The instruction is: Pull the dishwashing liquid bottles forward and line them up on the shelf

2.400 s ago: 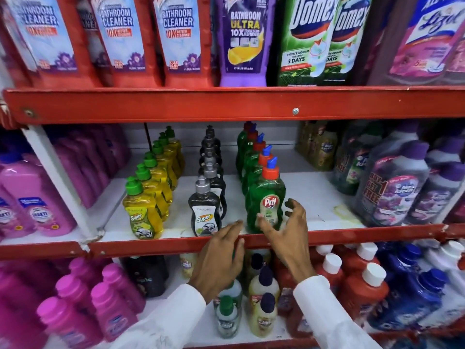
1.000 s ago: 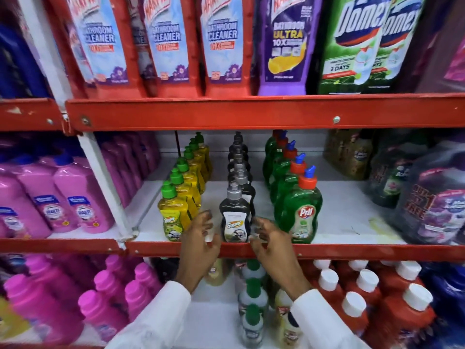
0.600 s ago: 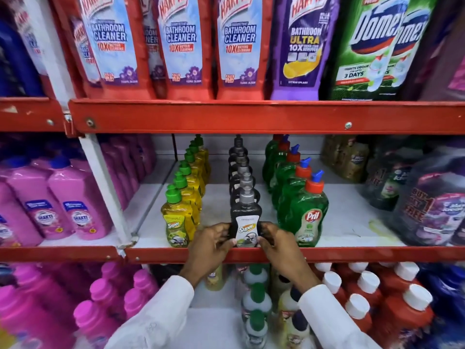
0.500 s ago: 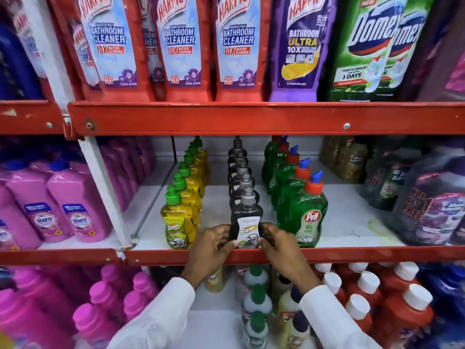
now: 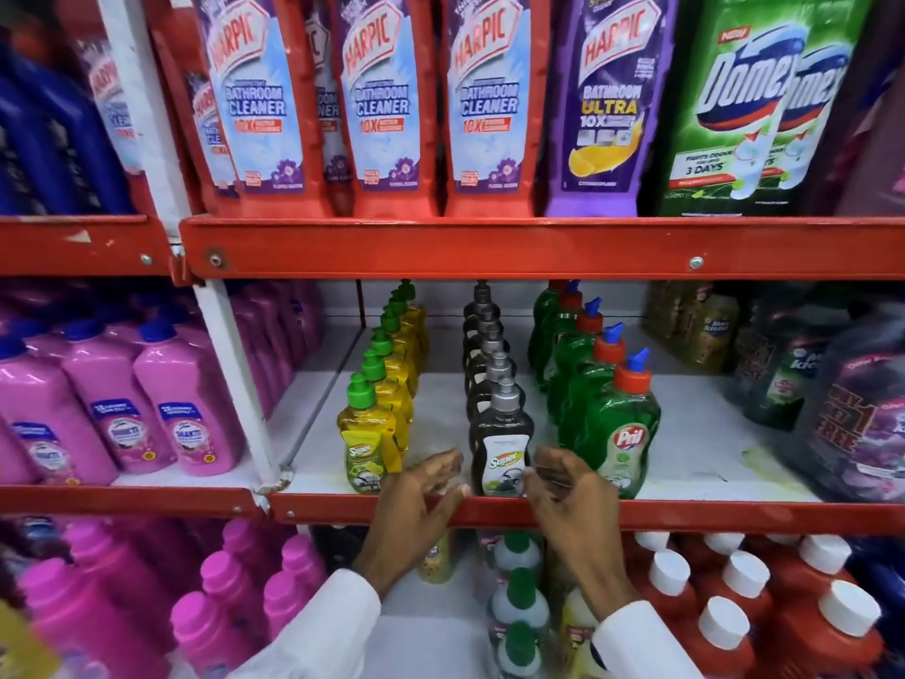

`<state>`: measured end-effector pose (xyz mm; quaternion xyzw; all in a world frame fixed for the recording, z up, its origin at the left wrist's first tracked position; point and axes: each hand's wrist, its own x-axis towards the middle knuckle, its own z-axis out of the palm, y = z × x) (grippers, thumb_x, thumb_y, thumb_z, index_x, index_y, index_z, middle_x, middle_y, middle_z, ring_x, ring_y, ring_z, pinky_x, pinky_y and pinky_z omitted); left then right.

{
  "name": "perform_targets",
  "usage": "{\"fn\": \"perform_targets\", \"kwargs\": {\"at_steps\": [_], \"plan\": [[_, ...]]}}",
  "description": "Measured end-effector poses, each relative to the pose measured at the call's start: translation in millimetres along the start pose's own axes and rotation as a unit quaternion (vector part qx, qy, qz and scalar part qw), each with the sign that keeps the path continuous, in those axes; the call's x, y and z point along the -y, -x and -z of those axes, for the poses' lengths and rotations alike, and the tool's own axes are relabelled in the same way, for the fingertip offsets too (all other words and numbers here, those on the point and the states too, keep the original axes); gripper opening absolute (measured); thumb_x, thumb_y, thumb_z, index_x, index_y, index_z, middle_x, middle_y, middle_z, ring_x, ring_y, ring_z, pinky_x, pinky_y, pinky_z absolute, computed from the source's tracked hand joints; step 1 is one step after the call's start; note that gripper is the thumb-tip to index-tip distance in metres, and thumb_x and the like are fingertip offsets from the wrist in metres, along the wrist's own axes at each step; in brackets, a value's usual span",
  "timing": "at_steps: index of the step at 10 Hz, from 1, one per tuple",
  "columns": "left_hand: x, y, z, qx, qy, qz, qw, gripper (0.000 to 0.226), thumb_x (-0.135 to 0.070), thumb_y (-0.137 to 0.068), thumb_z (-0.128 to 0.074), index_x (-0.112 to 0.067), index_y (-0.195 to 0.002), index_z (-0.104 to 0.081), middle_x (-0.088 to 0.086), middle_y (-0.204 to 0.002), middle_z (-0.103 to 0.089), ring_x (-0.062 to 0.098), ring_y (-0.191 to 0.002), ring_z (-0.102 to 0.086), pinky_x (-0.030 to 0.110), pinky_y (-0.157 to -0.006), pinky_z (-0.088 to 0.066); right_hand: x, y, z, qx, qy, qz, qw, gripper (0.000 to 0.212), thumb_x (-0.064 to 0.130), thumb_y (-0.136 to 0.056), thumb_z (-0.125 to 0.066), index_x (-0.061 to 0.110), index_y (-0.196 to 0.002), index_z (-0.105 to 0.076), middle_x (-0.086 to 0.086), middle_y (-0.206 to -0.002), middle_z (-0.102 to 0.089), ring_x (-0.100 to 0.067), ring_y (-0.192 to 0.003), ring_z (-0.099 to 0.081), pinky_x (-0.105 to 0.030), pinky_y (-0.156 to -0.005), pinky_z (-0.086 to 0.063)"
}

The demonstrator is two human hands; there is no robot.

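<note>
Bottles of dishwashing liquid stand in three rows on the middle shelf [image 5: 685, 516], each row running from the red front lip toward the far wall. The left row is yellow with green caps, and its front yellow bottle [image 5: 365, 445] stands at the lip. The middle row is dark with grey pump tops; its front dark bottle [image 5: 500, 448], labelled Super, stands upright right at the shelf edge. The right row is green with orange-and-blue caps, led by the front green bottle [image 5: 622, 445] marked Pril, also at the edge.

The left hand [image 5: 416, 507] hovers just left of the dark bottle, fingers spread wide and loosely curled, holding nothing; whether its fingertips touch the bottle is unclear. The right hand [image 5: 570, 497] sits just right of the same bottle, between it and the green one, fingers open and curled, also empty. Both wrists cross in front of the red lip, with white sleeves below.

Pink bottles [image 5: 181, 423] fill the bay to the left. Tall bathroom cleaner bottles [image 5: 382, 105] stand on the shelf above. Red bottles with white caps [image 5: 734, 605] crowd the lower shelf at right.
</note>
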<state>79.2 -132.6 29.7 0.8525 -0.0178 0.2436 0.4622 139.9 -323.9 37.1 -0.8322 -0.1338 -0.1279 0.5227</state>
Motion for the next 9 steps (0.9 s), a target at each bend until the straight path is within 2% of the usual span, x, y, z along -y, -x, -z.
{"fn": "perform_targets", "kwargs": {"at_steps": [1,2,3,4,5,6,7,8,9], "plan": [[3.5,28.3,33.8,-0.159,-0.035,-0.044,0.986,0.023,-0.026,-0.083,-0.057,-0.031,-0.099,-0.072,-0.02,-0.102,-0.075,0.0,-0.097,-0.069,0.016,-0.09,-0.052,14.0,26.5,-15.7,-0.113,-0.045,0.063,0.991,0.021,0.016,-0.082,-0.074,0.033,-0.092,-0.066,0.015,-0.088,-0.073,0.0,-0.079,-0.069,-0.017,-0.076,-0.057],[21.0,31.9,73.8,-0.282,-0.01,-0.001,0.959,0.028,-0.014,-0.076,-0.057,-0.026,-0.099,-0.067,-0.008,-0.099,-0.074,0.01,-0.094,-0.07,0.03,-0.089,-0.054,35.9,42.7,-54.7,-0.042,-0.054,0.116,0.991,0.026,0.012,-0.082,-0.073,0.033,-0.095,-0.067,0.019,-0.092,-0.072,0.004,-0.082,-0.068,-0.004,-0.074,-0.048],[35.8,20.3,97.4,-0.203,-0.019,0.058,0.977,0.05,0.002,-0.078,-0.068,-0.01,-0.125,-0.056,0.009,-0.123,-0.067,0.021,-0.109,-0.066,0.039,-0.097,-0.053,54.8,37.3,-91.5,0.065,-0.035,0.136,0.988,0.032,0.013,-0.087,-0.068,0.029,-0.114,-0.067,0.022,-0.108,-0.069,0.009,-0.095,-0.066,-0.006,-0.087,-0.047],[48.4,12.0,104.0,-0.071,-0.062,0.057,0.994,0.055,0.0,-0.082,-0.071,-0.005,-0.134,-0.052,0.008,-0.128,-0.065,0.017,-0.114,-0.064,0.038,-0.103,-0.051,65.6,22.3,-111.0,0.142,-0.022,0.144,0.979,0.038,0.008,-0.089,-0.064,0.026,-0.121,-0.065,0.033,-0.108,-0.062,0.027,-0.092,-0.058,0.003,-0.086,-0.041],[54.9,7.4,106.1,-0.022,-0.054,0.018,0.998,0.042,0.0,-0.086,-0.067,-0.012,-0.126,-0.06,-0.001,-0.116,-0.073,0.006,-0.105,-0.068,0.036,-0.097,-0.055,63.2,9.6,-117.4,0.184,0.019,0.121,0.975,0.037,0.01,-0.091,-0.062,0.019,-0.126,-0.066,0.012,-0.118,-0.074,0.005,-0.103,-0.068,-0.02,-0.097,-0.052],[62.5,4.4,107.1,-0.034,-0.05,0.006,0.998,0.039,0.004,-0.086,-0.064,-0.016,-0.12,-0.065,-0.007,-0.107,-0.075,-0.003,-0.096,-0.069,0.032,-0.091,-0.057,60.9,4.9,-118.2,0.18,0.03,0.094,0.979,0.035,0.01,-0.091,-0.064,0.017,-0.125,-0.067,0.005,-0.118,-0.076,-0.006,-0.106,-0.071,-0.032,-0.1,-0.054],[66.3,4.0,107.3,-0.041,-0.038,0.015,0.998,0.038,-0.001,-0.086,-0.066,-0.019,-0.12,-0.065,-0.007,-0.109,-0.075,-0.001,-0.096,-0.07,0.034,-0.092,-0.058,61.0,6.6,-119.9,0.174,0.012,0.08,0.981,0.034,0.007,-0.09,-0.066,0.014,-0.123,-0.069,0.003,-0.115,-0.076,-0.007,-0.104,-0.072,-0.036,-0.1,-0.055],[73.5,1.4,107.1,-0.038,-0.029,0.028,0.998,0.037,-0.01,-0.087,-0.07,-0.021,-0.122,-0.065,-0.004,-0.113,-0.075,0.004,-0.098,-0.071,0.039,-0.093,-0.058,65.1,5.1,-120.5,0.184,-0.01,0.057,0.981,0.034,0.007,-0.09,-0.067,0.014,-0.124,-0.069,0.001,-0.115,-0.077,-0.007,-0.103,-0.072,-0.036,-0.099,-0.056],[64.8,6.5,107.4,-0.053,-0.06,0.038,0.996,0.045,-0.015,-0.087,-0.072,-0.016,-0.13,-0.06,0.004,-0.122,-0.072,0.016,-0.108,-0.07,0.032,-0.098,-0.054,72.7,15.9,-111.4,0.129,0.001,0.056,0.99,0.032,0.013,-0.09,-0.07,0.014,-0.121,-0.07,0.001,-0.116,-0.076,-0.003,-0.098,-0.071,-0.02,-0.096,-0.054]]}}
